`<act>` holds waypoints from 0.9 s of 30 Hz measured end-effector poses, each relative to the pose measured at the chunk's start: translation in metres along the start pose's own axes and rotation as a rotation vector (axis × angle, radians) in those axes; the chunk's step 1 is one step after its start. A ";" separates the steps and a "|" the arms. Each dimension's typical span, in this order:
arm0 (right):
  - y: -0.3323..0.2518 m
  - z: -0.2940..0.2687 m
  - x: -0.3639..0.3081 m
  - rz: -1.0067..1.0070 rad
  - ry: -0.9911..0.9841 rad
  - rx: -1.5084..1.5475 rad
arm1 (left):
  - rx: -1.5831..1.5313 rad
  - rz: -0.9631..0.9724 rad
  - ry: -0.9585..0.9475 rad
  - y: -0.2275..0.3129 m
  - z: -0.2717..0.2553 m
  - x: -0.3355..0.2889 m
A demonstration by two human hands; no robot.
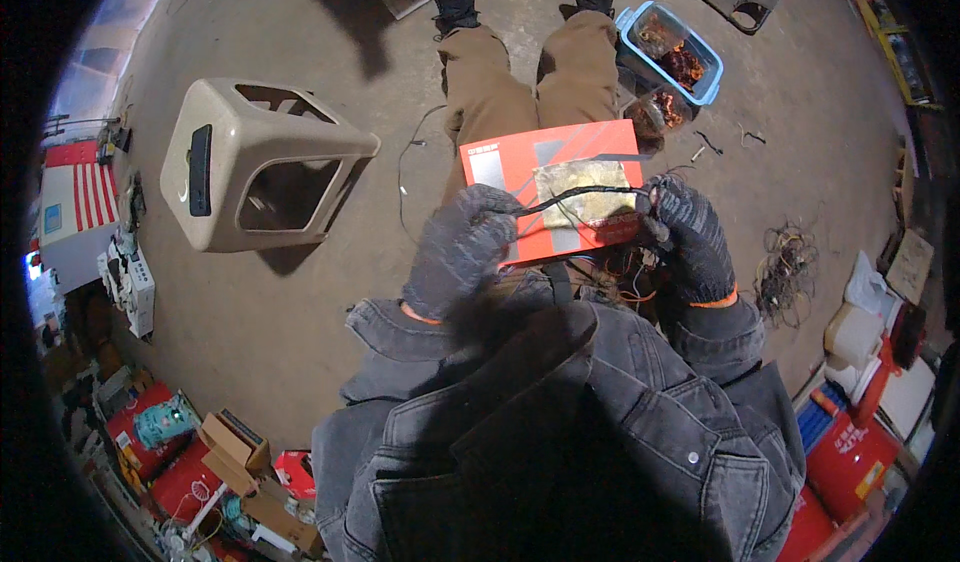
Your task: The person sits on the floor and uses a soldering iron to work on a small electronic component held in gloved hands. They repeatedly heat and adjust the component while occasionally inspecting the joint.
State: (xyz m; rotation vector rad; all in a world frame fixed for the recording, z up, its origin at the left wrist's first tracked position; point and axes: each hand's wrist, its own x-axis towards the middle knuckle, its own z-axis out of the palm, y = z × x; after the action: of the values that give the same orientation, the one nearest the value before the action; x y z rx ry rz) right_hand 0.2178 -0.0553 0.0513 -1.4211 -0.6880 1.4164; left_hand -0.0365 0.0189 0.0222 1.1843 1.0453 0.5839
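Note:
A black wire or cable (580, 192) is stretched between my two gloved hands, above an orange-red box (600, 137) lying across my lap. My left hand (462, 242), slightly blurred, is closed on the wire's left end by the box's left edge. At the box's right edge my right hand (690, 237) pinches the other end, fingertips partly hidden. Both gloves are dark grey knit with orange cuffs. Under the wire, a worn yellowish pad (585, 175) rests on the box. Several loose wires (630, 282) lie just below the box.
Right of my legs stand a blue-rimmed tub (668, 52) and a clear container (665, 110), both holding copper-coloured scraps. A wire tangle (787, 272) lies on the floor at right. An overturned beige plastic stool (265, 167) is at left. Red drums (850, 462) and boxes (235, 452) line the lower corners.

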 end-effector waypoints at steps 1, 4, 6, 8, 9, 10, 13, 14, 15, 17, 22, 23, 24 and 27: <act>0.000 0.001 0.000 -0.014 0.013 -0.029 | 0.096 0.028 -0.011 0.005 -0.007 -0.001; 0.000 0.004 -0.001 -0.225 0.095 -0.538 | 0.305 0.100 -0.128 0.016 -0.023 0.000; 0.001 0.003 -0.001 -0.597 0.144 -0.916 | 0.280 0.054 -0.190 0.022 -0.030 0.001; 0.002 -0.001 0.001 -0.893 0.118 -1.162 | 0.225 -0.016 -0.253 0.026 -0.036 0.000; 0.002 -0.004 0.001 -0.932 0.114 -1.206 | 0.184 0.022 -0.325 0.028 -0.038 0.002; 0.001 -0.007 0.001 -0.969 0.105 -1.252 | 0.066 -0.100 -0.373 0.030 -0.040 0.002; -0.001 -0.013 0.001 -1.013 0.140 -1.385 | -0.259 -0.232 -0.514 0.031 -0.041 0.007; -0.001 -0.014 0.001 -1.022 0.151 -1.390 | -0.347 -0.287 -0.486 0.030 -0.037 0.006; -0.002 -0.015 0.002 -1.032 0.163 -1.396 | -0.397 -0.416 -0.431 0.028 -0.035 0.006; -0.005 -0.018 0.002 -1.030 0.203 -1.415 | -0.814 -0.482 -0.547 0.027 -0.030 0.005; -0.016 -0.023 0.006 -1.015 0.222 -1.424 | -0.416 -0.198 -0.648 0.031 -0.032 0.004; -0.019 -0.023 0.006 -1.018 0.222 -1.447 | -0.206 -0.041 -0.658 0.032 -0.034 0.005; -0.021 -0.024 0.005 -0.966 0.198 -1.482 | -0.064 0.142 -0.727 0.034 -0.036 0.012; -0.030 -0.025 0.003 -0.891 0.136 -1.518 | -0.034 0.145 -0.759 0.039 -0.040 0.017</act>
State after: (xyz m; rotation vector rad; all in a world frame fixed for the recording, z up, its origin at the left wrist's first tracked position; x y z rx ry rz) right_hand 0.2496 -0.0477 0.0730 -1.7650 -2.1805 -0.1228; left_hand -0.0584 0.0640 0.0523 1.3041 0.3046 0.2163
